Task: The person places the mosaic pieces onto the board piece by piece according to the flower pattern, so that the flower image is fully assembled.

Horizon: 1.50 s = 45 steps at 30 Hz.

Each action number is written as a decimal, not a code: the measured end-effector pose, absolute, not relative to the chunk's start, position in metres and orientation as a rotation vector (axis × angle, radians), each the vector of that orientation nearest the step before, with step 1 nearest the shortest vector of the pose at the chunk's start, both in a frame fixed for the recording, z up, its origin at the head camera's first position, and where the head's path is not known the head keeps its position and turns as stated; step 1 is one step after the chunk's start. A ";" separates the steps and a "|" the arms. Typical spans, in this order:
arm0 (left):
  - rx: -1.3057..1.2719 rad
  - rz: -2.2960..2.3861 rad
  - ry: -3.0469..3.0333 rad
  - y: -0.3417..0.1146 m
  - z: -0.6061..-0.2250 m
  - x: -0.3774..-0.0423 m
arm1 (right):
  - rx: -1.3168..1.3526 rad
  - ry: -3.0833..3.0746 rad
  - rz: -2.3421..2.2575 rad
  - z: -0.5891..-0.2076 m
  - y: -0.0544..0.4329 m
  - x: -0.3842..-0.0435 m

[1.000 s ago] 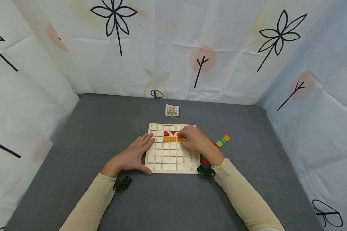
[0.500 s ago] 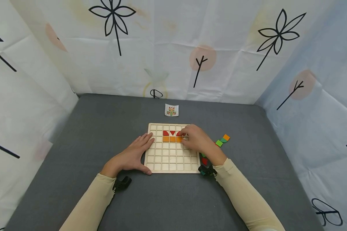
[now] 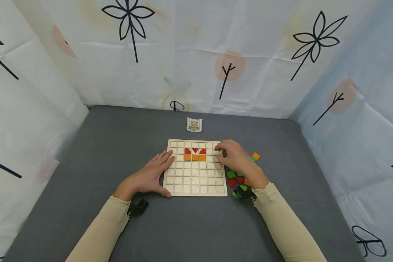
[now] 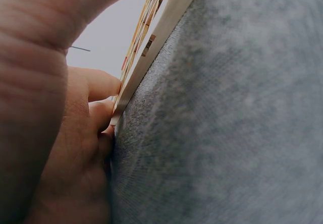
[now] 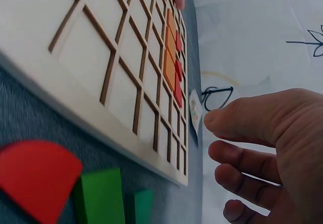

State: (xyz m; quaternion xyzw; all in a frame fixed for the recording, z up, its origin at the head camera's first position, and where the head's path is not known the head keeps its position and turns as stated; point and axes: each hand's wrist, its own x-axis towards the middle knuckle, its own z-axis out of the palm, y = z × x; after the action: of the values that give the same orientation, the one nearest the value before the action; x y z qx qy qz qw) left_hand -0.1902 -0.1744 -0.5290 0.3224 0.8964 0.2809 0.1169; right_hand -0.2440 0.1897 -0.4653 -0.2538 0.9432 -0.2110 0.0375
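Observation:
A wooden grid board (image 3: 195,181) lies on the grey table. Along its left edge rests my left hand (image 3: 149,177), fingers spread, with the thumb by the near corner. In the left wrist view the fingers (image 4: 103,84) touch the board's side. Three orange squares (image 3: 195,157) fill adjoining cells; a row of red pieces (image 3: 202,151), two rounded and one triangular, sits just behind them. Over the board's right edge hovers my right hand (image 3: 237,158). Its fingers are loosely bent with nothing between them, as the right wrist view shows.
Loose green (image 3: 231,174), red (image 3: 231,183) and orange pieces (image 3: 255,155) lie right of the board, partly hidden by the right hand and wrist. A small card (image 3: 194,124) with a coloured pattern lies behind the board. Printed cloth (image 3: 196,54) surrounds the table.
My right hand has let go of the right-hand red piece and drawn back to the right, uncovering that corner of the pattern. My left hand stays in place.

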 end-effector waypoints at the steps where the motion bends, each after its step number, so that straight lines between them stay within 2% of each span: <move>1: 0.945 0.819 2.625 -0.174 -0.529 -0.190 | -0.776 2.901 -0.653 -0.465 0.193 -0.244; 17: 0.936 0.828 2.629 -0.176 -0.530 -0.190 | -0.756 2.965 -0.660 -0.460 0.218 -0.243; 45: 0.935 0.819 2.619 -0.174 -0.530 -0.191 | -0.491 3.038 -0.703 -0.438 0.275 -0.242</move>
State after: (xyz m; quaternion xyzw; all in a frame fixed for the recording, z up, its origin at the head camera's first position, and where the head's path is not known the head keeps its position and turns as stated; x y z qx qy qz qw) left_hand -0.1912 -0.1743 -0.5296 0.3201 0.8968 0.2803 0.1212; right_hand -0.2424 0.2747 -0.4377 -0.1554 0.9624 -0.2228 -0.0076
